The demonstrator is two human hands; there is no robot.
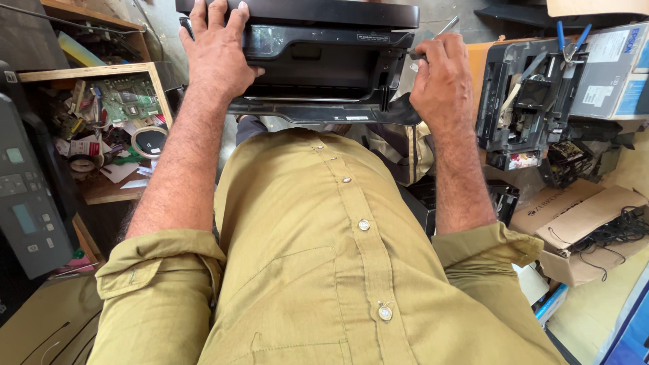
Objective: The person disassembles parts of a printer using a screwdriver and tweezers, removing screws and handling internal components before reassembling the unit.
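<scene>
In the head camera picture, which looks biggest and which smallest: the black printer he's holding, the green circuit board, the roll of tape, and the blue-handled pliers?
1. Black printer, by far the largest, and nearest the camera.
2. Green circuit board.
3. Blue-handled pliers and roll of tape look about alike; they lie at different distances, so I won't rank them.

Both bare forearms extend forward, sleeves rolled to the elbows; left hand (pixel 218 47) lies flat, fingers spread; right hand (pixel 443 81) is curled closed, knuckles up
</scene>
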